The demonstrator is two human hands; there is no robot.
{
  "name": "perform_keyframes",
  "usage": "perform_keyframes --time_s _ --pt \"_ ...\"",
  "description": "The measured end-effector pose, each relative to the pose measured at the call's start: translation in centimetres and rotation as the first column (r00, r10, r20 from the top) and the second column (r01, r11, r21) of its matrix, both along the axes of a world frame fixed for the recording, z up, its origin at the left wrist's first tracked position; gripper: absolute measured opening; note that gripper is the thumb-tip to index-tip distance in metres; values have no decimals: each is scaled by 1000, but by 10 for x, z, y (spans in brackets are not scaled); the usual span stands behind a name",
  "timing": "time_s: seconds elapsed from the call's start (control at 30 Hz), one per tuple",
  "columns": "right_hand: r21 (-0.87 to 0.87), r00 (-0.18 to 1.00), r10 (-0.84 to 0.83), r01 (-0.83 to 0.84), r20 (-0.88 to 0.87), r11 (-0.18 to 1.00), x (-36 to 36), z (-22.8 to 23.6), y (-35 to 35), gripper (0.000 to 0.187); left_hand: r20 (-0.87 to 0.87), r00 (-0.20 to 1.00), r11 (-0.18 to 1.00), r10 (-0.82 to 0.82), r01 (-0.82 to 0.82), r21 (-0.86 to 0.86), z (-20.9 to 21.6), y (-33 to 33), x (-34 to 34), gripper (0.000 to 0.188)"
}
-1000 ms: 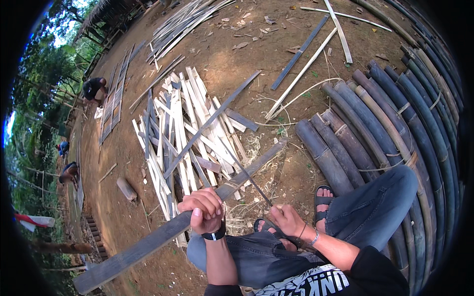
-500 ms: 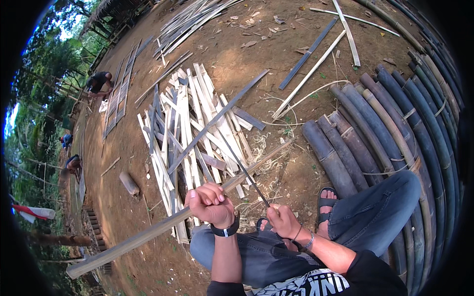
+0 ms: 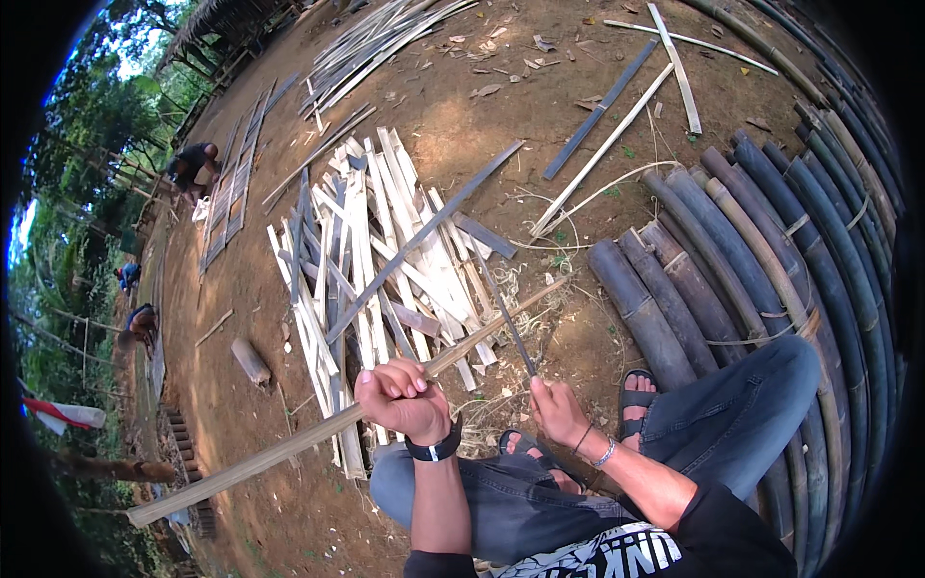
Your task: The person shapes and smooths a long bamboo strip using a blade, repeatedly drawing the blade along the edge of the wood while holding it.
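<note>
My left hand (image 3: 409,405) is closed around a long, pale bamboo strip (image 3: 260,467). It slants from the lower left up to a thin tip at the middle right. In my right hand (image 3: 559,416), the fingers are wrapped round the handle end of a long, narrow, dark-bladed knife (image 3: 518,345). Its handle is mostly hidden by my fingers. The blade points up and away and crosses the strip beyond my left hand; I cannot tell whether they touch. Behind the strip lies a heap of split bamboo pieces (image 3: 361,226), with curled shavings (image 3: 511,279) at its right side.
Dark bamboo poles (image 3: 665,332) lie in a row on my right, beside my bent leg. More slats (image 3: 385,43) are piled farther off. A short bamboo section (image 3: 251,360) rests on the dirt at left. Other people (image 3: 193,166) bend over work at far left.
My right hand has moved slightly up and away, and the knife's blade now stands steeper across the strip. The strip has turned a little in my left hand, which stays nearly in place.
</note>
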State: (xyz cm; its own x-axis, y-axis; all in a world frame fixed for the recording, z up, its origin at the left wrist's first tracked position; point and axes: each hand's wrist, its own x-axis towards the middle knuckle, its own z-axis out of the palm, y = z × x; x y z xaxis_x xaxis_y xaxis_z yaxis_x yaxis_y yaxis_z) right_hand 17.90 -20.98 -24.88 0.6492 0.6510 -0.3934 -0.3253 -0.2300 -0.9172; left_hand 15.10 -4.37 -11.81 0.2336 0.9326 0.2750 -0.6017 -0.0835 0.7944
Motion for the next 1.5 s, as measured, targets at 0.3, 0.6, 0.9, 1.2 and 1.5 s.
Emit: perform_keyframes --time_s 0.3,0.6,0.9,1.2,1.5 --pt "-20 996 -8 10 89 1000 14 -24 4 56 -17 999 997 49 -50 -55 3 3 3 38" --pt "-69 977 21 -6 211 998 31 -29 11 60 -15 999 997 30 -31 -68 5 7 2 38" --pt "-211 991 -26 54 132 976 53 -57 11 67 -19 997 985 80 -82 -153 5 19 0 39" --pt "-263 988 -51 87 143 961 75 -92 2 65 -3 999 993 39 -39 -109 4 16 8 38" --pt "-370 995 2 34 97 928 102 -103 8 73 -21 998 991 61 -63 -116 2 28 2 38"
